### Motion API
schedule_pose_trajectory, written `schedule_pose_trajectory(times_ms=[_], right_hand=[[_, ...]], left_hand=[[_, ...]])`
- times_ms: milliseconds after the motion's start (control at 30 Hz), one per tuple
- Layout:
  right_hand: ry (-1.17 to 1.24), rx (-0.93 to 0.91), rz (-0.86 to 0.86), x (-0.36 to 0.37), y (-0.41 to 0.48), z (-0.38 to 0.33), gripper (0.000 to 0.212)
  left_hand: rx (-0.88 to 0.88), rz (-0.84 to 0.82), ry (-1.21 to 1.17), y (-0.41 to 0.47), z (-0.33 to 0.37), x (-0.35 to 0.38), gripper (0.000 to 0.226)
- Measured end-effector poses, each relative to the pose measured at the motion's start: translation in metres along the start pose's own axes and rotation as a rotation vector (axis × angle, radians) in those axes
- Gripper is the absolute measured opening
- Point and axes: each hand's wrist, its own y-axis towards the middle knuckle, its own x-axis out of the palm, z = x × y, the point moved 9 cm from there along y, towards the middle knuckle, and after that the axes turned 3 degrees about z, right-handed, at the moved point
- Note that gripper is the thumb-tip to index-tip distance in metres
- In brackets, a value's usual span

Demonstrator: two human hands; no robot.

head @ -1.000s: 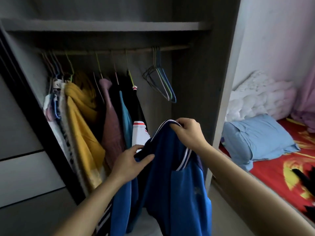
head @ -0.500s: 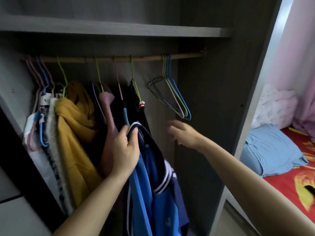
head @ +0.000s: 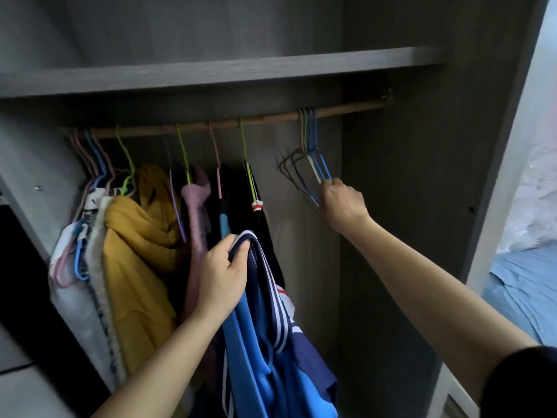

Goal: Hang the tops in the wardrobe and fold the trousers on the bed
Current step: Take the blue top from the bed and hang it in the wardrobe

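A blue top [head: 265, 351] with navy and white striped trim hangs down from my left hand [head: 221, 277], which grips it at the collar in front of the open wardrobe. My right hand [head: 342, 202] is raised to a bunch of empty wire hangers [head: 307, 164] on the wooden rail [head: 241, 123] and its fingers are closed on their lower right corner. The trousers are not in view.
Hung clothes fill the rail's left half: a mustard top [head: 135, 236], a pink one [head: 196, 206], dark ones [head: 238, 200]. A grey shelf [head: 211, 70] runs above the rail. The wardrobe's side panel [head: 509, 146] stands at right, with blue bedding [head: 524, 291] beyond it.
My right hand let go of the blue top, rose up and to the right, and closed on the empty hangers. My left hand now holds the top alone. The view moved closer to the wardrobe.
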Motion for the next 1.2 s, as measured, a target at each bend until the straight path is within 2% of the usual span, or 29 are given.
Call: schedule_pose_trajectory(times_ms=[167, 267, 467, 533, 667, 733, 767, 833, 967, 1067, 1200], right_hand=[[0.278, 0.040, 0.011, -0.007, -0.001, -0.002, 0.026], [0.491, 0.030, 0.071, -0.025, -0.014, -0.005, 0.023], [0.772, 0.044, 0.238, -0.024, -0.104, -0.004, 0.028], [0.839, 0.135, 0.211, -0.001, -0.138, 0.003, 0.025], [0.968, 0.446, 0.068, 0.044, -0.187, 0.018, 0.021], [0.912, 0.503, 0.072, 0.042, -0.208, 0.023, 0.006], [0.877, 0.526, 0.072, 0.038, -0.220, 0.024, 0.017], [0.903, 0.571, 0.078, 0.032, -0.250, 0.025, 0.031], [0.972, 0.620, 0.167, 0.013, -0.316, 0.029, 0.039], [0.944, 0.685, 0.174, 0.002, -0.357, 0.034, 0.028], [0.814, 0.745, 0.224, -0.020, -0.407, 0.050, 0.025]], left_hand=[[-0.030, -0.003, -0.025, -0.002, 0.005, 0.004, 0.043], [-0.013, -0.002, 0.042, -0.005, 0.008, 0.002, 0.043], [-0.024, -0.043, 0.110, -0.025, 0.000, 0.000, 0.038], [-0.040, -0.069, 0.134, -0.033, -0.006, 0.001, 0.035], [-0.034, -0.155, 0.143, -0.045, -0.015, 0.010, 0.032], [0.056, -0.209, 0.180, -0.054, -0.012, 0.017, 0.022], [0.107, -0.232, 0.209, -0.060, -0.010, 0.020, 0.016], [0.190, -0.280, 0.266, -0.072, -0.008, 0.027, 0.017], [0.341, -0.400, 0.350, -0.099, -0.009, 0.053, 0.022], [0.348, -0.509, 0.367, -0.120, -0.017, 0.079, 0.021], [0.315, -0.613, 0.479, -0.143, -0.036, 0.104, 0.043]])
